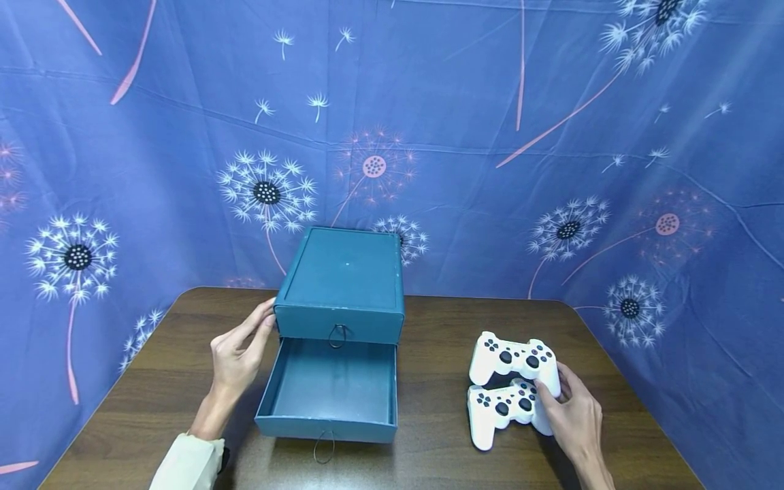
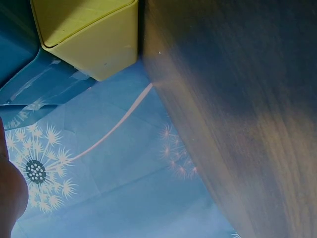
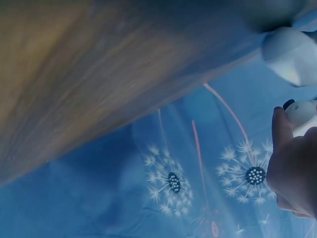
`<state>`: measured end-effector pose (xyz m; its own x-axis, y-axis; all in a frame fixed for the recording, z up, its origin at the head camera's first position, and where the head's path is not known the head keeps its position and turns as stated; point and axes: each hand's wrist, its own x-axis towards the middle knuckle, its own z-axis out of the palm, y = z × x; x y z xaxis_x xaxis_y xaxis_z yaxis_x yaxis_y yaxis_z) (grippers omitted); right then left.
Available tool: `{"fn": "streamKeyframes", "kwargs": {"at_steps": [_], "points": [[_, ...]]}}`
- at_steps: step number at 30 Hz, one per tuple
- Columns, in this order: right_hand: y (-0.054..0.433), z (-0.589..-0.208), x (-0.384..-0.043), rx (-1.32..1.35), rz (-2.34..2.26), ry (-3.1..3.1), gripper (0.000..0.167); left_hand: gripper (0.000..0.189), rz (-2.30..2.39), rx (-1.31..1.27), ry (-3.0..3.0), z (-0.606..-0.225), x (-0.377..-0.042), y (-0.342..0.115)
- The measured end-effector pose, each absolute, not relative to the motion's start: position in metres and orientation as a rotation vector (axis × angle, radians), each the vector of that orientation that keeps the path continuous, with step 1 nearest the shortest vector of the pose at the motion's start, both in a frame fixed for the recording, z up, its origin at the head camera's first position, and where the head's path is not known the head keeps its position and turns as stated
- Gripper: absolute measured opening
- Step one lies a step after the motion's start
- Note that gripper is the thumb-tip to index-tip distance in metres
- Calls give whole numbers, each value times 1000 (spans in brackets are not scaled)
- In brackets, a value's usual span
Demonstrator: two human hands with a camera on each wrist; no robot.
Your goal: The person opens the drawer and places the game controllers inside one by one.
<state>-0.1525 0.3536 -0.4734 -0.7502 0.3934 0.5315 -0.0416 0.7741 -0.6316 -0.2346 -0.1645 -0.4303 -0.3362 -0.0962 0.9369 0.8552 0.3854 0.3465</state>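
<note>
A teal drawer box (image 1: pixel 343 269) stands at the back of the table, its lower drawer (image 1: pixel 327 429) pulled out toward me and its upper drawer front closed. My left hand (image 1: pixel 235 361) touches the box's left side near the upper front corner, fingers mostly straight. On the right are two white game controllers: the upper controller (image 1: pixel 511 359) and, nearer to me, the lower controller (image 1: pixel 499 412). My right hand (image 1: pixel 576 415) grips the upper one by its right handle, thumb on top. Its fingers are partly hidden behind the handle.
The brown wooden table (image 1: pixel 437 381) reaches back to a blue dandelion-print cloth (image 1: pixel 459 184). Wire rings hang from both drawer fronts, including the lower ring (image 1: pixel 324 447). A yellow box-shaped surface (image 2: pixel 94 44) appears beside the teal one in the left wrist view.
</note>
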Motion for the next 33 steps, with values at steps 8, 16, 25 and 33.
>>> {"fn": "streamKeyframes", "kwargs": {"at_steps": [8, 16, 25, 33], "points": [[339, -469, -143, -174, 844, -2237, 52, 30, -1144, -694, -1614, -433, -237, -167], [324, -461, -131, -76, 891, -2174, 53, 32, -1154, -696, -1609, -431, -236, -166], [303, -449, -117, -46, 965, -2149, 55, 30, -1153, -690, -1612, -430, -235, -165], [288, -439, -107, -79, 980, -2119, 55, 34, -1158, -696, -1623, -430, -235, -165]]}}
